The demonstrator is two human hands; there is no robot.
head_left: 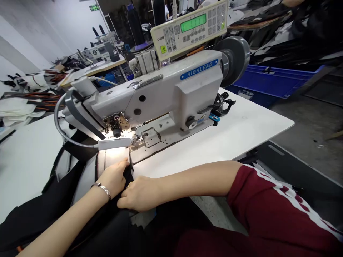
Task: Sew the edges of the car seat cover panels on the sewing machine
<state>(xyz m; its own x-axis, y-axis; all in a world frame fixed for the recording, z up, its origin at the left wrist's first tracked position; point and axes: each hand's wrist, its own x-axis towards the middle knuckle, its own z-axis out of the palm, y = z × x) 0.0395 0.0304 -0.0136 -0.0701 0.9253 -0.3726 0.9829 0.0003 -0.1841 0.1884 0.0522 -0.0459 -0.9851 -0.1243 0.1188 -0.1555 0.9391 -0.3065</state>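
A sewing machine (pixel 160 96) stands on a white table, its work lamp (pixel 114 143) lighting the needle area. Black fabric with pale panels (pixel 84 182) runs from under the machine head down toward my lap. My left hand (pixel 114 178), with a bracelet at the wrist, presses on the fabric just in front of the lamp, its fingertips at the right edge. Close beside it, my right hand (pixel 140 194) is closed on the black fabric at the table's front edge. The needle is hidden behind the lamp.
A control panel (pixel 190 28) with a green display sits above the machine. At the right, a blue bin (pixel 276 80) holds dark fabric pieces. Stacked pale pieces (pixel 18 109) lie at the far left. The white tabletop (pixel 252 119) ends at a corner on the right.
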